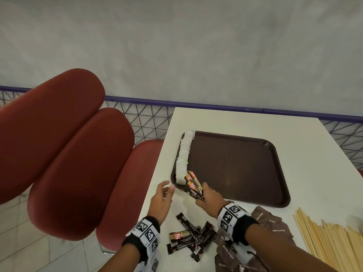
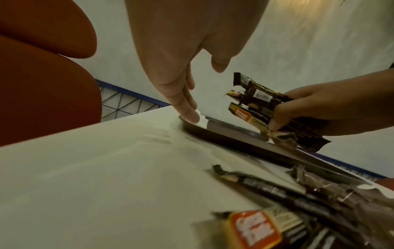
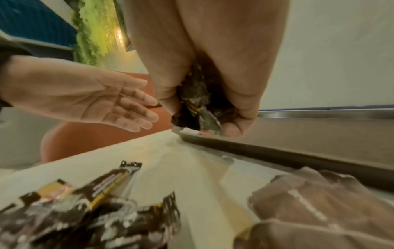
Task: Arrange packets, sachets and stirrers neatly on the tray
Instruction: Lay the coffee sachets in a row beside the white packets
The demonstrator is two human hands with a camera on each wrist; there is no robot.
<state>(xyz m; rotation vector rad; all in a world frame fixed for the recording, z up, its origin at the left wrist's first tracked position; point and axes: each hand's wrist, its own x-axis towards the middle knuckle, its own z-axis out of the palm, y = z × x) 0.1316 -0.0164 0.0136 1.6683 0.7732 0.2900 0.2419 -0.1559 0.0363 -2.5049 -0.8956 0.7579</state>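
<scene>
Several dark coffee sticks [image 1: 193,185] are bunched in the right hand [image 1: 210,195], whose fingers and thumb are curled round them, holding them over the near left corner of the brown tray [image 1: 235,167]. From the left wrist view the sticks fan out above the tray's near rim, with the fingertips pinching their lower ends. The left hand [image 1: 162,199] is spread and holds nothing; it hovers above the desk [image 1: 245,122] just left of that same corner, palm turned toward the right hand, close to it but apart.

Along the tray's left edge runs a row of white sachets [image 1: 183,154], one after another from the far corner to the near one. The remainder of the tray floor is bare.

On the desk in front of the tray, more coffee sticks [image 1: 190,237] lie in a loose, crossed heap. Just right of them sits a pile of brown sugar packets [image 1: 275,222], partly covered by the right wrist. Farther right, wooden stirrers [image 1: 330,240] lie side by side at the desk's near right edge. Red padded seats [image 1: 64,154] stand to the left of the desk.
</scene>
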